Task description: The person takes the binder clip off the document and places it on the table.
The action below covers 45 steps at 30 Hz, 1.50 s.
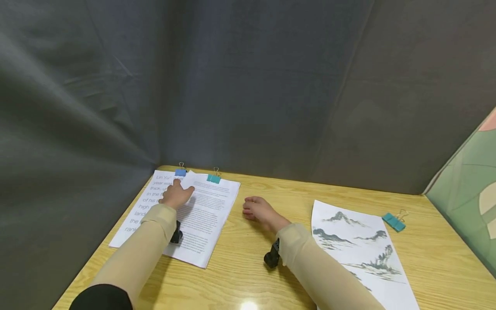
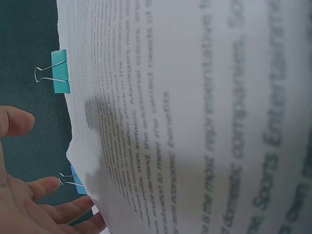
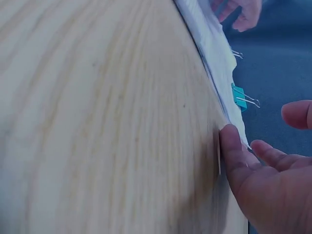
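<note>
Two clipped paper stacks overlap at the table's left. The large-print stack (image 1: 133, 217) has a blue binder clip (image 1: 180, 172) on its top edge; the small-print stack (image 1: 205, 219), lying partly over it, carries a teal binder clip (image 1: 214, 178). Over these pages my left hand (image 1: 176, 197) reaches toward the blue clip, thumb and fingers spread. In the left wrist view its fingertips (image 2: 51, 185) appear close to that clip. My right hand (image 1: 262, 212) is over the wood to the right of the stacks, fingers loosely bent and holding nothing.
At the right lies a sheet with an ink landscape (image 1: 348, 228), partly covered by my right forearm. Beside its upper right corner is another teal binder clip (image 1: 394, 221). A dark curtain (image 1: 252, 86) borders the wooden table (image 1: 217, 288) at the back and left.
</note>
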Tool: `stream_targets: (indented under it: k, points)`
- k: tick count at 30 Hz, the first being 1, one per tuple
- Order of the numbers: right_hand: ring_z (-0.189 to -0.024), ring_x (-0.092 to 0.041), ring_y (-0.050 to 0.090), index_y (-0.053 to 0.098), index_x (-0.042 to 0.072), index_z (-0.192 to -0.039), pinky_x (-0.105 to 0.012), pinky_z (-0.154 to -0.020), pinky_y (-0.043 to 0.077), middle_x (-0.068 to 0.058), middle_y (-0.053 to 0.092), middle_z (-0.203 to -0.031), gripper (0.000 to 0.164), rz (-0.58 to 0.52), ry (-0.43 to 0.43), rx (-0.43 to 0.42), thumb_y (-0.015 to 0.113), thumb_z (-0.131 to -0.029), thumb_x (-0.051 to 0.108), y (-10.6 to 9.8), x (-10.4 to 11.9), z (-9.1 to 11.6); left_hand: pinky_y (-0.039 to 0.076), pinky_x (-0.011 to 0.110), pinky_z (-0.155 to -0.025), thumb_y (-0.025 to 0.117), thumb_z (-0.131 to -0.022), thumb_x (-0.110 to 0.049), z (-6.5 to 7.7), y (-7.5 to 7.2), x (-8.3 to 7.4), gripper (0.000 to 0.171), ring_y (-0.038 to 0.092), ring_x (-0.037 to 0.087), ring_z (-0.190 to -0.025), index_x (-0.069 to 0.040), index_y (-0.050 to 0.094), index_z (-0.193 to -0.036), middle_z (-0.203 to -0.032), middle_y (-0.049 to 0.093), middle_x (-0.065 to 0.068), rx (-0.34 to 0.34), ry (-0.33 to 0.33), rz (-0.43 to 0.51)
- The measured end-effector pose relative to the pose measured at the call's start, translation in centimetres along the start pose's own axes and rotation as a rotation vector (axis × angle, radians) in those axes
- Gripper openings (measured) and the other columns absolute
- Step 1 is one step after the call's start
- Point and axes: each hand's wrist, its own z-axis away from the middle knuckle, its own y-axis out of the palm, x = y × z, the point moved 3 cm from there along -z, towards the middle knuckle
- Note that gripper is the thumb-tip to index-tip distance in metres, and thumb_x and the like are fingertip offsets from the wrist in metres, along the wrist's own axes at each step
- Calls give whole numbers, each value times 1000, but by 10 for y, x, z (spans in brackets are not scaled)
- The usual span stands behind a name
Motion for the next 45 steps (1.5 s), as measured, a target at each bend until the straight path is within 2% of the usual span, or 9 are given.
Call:
stream_targets:
  k: [8, 15, 18, 22, 25, 28, 34, 39, 45]
  points:
    - [-108, -32, 58, 34, -11, -141, -39, -89, 50, -27, 48, -127, 50, -119, 30, -1, 48, -97, 8, 2, 0, -1, 23, 65, -103, 40, -95, -44, -1, 1, 2, 76, 27, 53, -131, 5, 16, -149, -146, 27, 34, 43, 26, 25]
    - [-104, -33, 58, 20, -13, -146, -39, -89, 50, -27, 43, -127, 60, -221, 80, -22, 49, -97, 5, 2, 4, -3, 26, 52, -109, 41, -96, -36, -3, 4, -7, 71, 29, 48, -133, 11, 21, -145, -146, 28, 35, 83, 99, 129]
    - [-100, -32, 58, 25, -11, -145, -39, -89, 50, -26, 44, -124, 55, -257, 101, -48, 49, -97, 5, -1, 5, -4, 27, 52, -109, 41, -96, -36, -2, 4, -11, 69, 29, 47, -134, 10, 24, -145, -147, 27, 33, 113, 108, 129]
    - [-95, -28, 59, 39, -10, -134, -36, -84, 52, -23, 49, -116, 41, -293, 118, -88, 48, -97, 5, -6, 2, -4, 26, 52, -109, 41, -95, -34, 0, 4, -14, 67, 28, 45, -135, 10, 26, -144, -147, 28, 32, 136, 102, 132]
    - [-90, -24, 61, 44, -9, -130, -31, -76, 53, -20, 53, -110, 37, -280, 131, -110, 48, -97, 8, -11, -1, -4, 25, 52, -109, 42, -95, -33, 1, 5, -16, 66, 28, 45, -135, 9, 26, -144, -148, 27, 31, 163, 85, 164]
    - [-85, -20, 61, 44, -8, -135, -27, -69, 52, -17, 56, -106, 42, -249, 146, -124, 50, -98, 13, -15, -3, -3, 26, 54, -108, 43, -96, -32, 0, 7, -17, 65, 27, 45, -136, 7, 26, -145, -149, 25, 29, 201, 61, 218]
    - [-73, -13, 58, 49, -10, -131, -22, -60, 48, -13, 63, -98, 41, -216, 143, -159, 53, -98, 14, -23, -4, -2, 37, 58, -99, 46, -96, -34, -4, 8, -18, 63, 37, 44, -129, 2, 30, -145, -145, 32, 27, 236, 21, 245]
    - [-72, -13, 58, 56, -10, -122, -22, -60, 48, -12, 64, -91, 33, -202, 116, -190, 54, -97, 10, -30, -5, -1, 41, 52, -95, 47, -95, -33, -2, 8, -23, 58, 41, 41, -125, 0, 35, -142, -143, 37, 24, 266, -5, 282]
    - [-72, -15, 57, 51, -9, -126, -23, -61, 50, -13, 59, -93, 34, -112, 82, -276, 55, -96, 8, -40, -7, 3, 49, 45, -85, 46, -97, -30, 8, 12, -34, 51, 46, 36, -116, 1, 40, -137, -131, 44, 21, 370, 12, 335]
